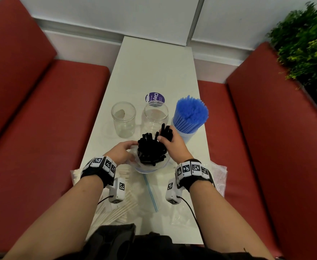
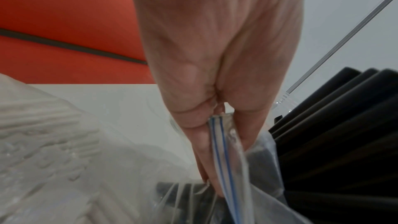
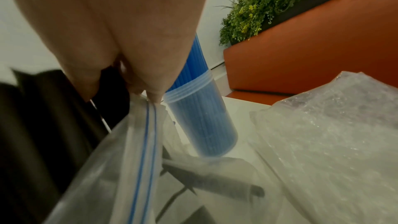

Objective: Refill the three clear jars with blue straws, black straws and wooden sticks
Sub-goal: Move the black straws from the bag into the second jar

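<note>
Red bench seats (image 1: 41, 113) either side of white tabletop (image 1: 154, 68). Wooden sticks (image 1: 116, 209) lying near left, in plastic. Left hand (image 1: 123, 152) pinching zip-bag rim (image 2: 219, 151), fingers (image 2: 206, 164) curled on it. Empty clear jar (image 1: 123, 119) beyond, second empty jar (image 1: 156, 114) just beside. Black straws (image 1: 150, 151) standing in zip bag (image 1: 150, 167), centre. Right hand (image 1: 172, 145) gripping several black straws, fingers closed round them. Blue straws (image 1: 190, 114) filling rightmost jar (image 3: 200, 120). Crumpled plastic (image 3: 327, 134) far right.
</note>
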Available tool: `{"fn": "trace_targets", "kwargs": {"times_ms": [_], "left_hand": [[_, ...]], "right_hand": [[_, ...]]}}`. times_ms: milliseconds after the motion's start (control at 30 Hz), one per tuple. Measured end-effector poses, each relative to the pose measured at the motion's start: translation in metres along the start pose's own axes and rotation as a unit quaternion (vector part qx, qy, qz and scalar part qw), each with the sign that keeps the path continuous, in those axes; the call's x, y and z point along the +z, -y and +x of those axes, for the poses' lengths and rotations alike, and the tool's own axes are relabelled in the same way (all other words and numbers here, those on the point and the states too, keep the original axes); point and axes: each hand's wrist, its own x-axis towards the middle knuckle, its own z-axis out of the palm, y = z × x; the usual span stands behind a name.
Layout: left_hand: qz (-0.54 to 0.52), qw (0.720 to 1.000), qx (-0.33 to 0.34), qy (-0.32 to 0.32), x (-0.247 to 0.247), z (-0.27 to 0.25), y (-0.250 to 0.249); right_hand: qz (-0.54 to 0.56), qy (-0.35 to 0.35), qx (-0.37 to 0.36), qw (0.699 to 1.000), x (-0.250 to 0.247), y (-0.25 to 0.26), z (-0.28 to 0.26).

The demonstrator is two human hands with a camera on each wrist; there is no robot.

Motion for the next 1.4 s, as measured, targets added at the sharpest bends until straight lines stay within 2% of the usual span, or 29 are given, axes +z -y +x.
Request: {"fn": "trace_targets", "kwargs": {"times_ms": [267,333,500,700,867,1067,1167,1400], "left_hand": [[0.002,1.000,0.003,0.003,0.000,0.000,-0.001],[0.000,1.000,0.001,0.002,0.000,0.000,-0.001],[0.011,1.000,-0.009,0.004,0.000,-0.001,-0.002],[0.018,0.999,-0.023,0.017,0.001,-0.005,-0.005],[0.026,0.999,-0.020,0.007,0.000,-0.007,-0.007],[0.017,1.000,-0.013,0.014,0.002,-0.008,-0.008],[0.008,1.000,-0.017,0.015,0.003,-0.009,-0.010],[0.027,0.999,-0.022,0.009,0.002,-0.010,-0.012]], "right_hand": [[-0.005,0.007,0.003,1.000,-0.001,0.012,0.000],[0.024,0.007,-0.010,1.000,-0.006,0.022,0.005],[0.120,-0.045,-0.020,0.991,-0.011,0.035,0.016],[0.124,-0.009,-0.010,0.992,-0.011,0.041,0.020],[0.145,-0.078,-0.086,0.983,-0.040,0.100,0.040],[0.183,-0.176,-0.185,0.949,-0.059,0.164,0.066],[0.198,-0.202,-0.188,0.941,-0.051,0.164,0.078],[0.176,-0.178,-0.140,0.958,-0.015,0.122,0.097]]}}
